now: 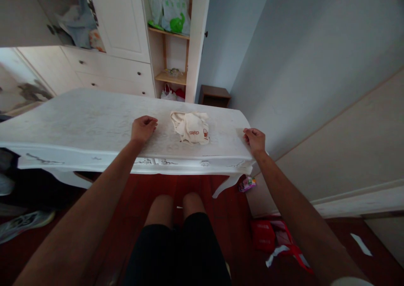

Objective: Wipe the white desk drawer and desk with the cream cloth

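A crumpled cream cloth piece (190,126) with a brown print and thin cord-like edges lies on the white table (104,117); whether it is a small bag or a garment I cannot tell. To its left, my left hand (144,129) rests at the tabletop with its fingers curled in and nothing visible in them. My right hand (255,139) is at the table's right end, fingers also curled and apparently holding nothing. Both hands are apart from the cloth.
Behind the table stands a white wardrobe (123,20) with open doors and bags on its shelves. A brown box-like stand (215,95) is by the wall. On the red floor at right lie a pink box (247,184) and a red bag (263,235); a shoe (25,223) is at left.
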A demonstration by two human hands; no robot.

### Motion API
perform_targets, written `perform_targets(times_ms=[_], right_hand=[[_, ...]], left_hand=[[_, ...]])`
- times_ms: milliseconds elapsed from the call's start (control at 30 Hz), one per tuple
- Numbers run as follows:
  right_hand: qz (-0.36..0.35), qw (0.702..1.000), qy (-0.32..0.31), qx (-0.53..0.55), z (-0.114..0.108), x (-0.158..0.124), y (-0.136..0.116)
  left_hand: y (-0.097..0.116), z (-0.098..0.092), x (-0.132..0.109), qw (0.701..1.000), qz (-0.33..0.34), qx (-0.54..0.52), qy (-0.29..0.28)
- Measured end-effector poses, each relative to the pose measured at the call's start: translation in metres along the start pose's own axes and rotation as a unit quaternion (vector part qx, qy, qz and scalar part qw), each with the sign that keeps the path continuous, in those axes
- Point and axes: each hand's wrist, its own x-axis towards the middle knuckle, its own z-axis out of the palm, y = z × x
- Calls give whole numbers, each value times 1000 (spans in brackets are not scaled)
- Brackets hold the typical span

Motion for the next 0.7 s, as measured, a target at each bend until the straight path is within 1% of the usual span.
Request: perform_targets(times_ms=[267, 333, 433, 533, 600, 700], right_hand=[[13, 1000, 3, -12, 1, 2, -3], [0, 1000, 24, -12, 1, 3, -3], [-44, 996, 68, -39, -2, -2, -4], [-71, 991, 92, -64, -4, -17, -8], [-60, 992, 100, -48, -4, -31, -12], [-23, 992, 121, 16, -3, -59, -17]], left_hand=[[-5, 0, 4, 1000, -3, -13, -1], [-2, -1, 2, 1000, -6, -9, 4], [8, -1, -4, 1000, -18, -9, 3], [20, -3, -12, 999, -29, -27, 0], [23, -4, -14, 999, -36, -39, 4], [20, -4, -12, 998, -36, -44, 3]])
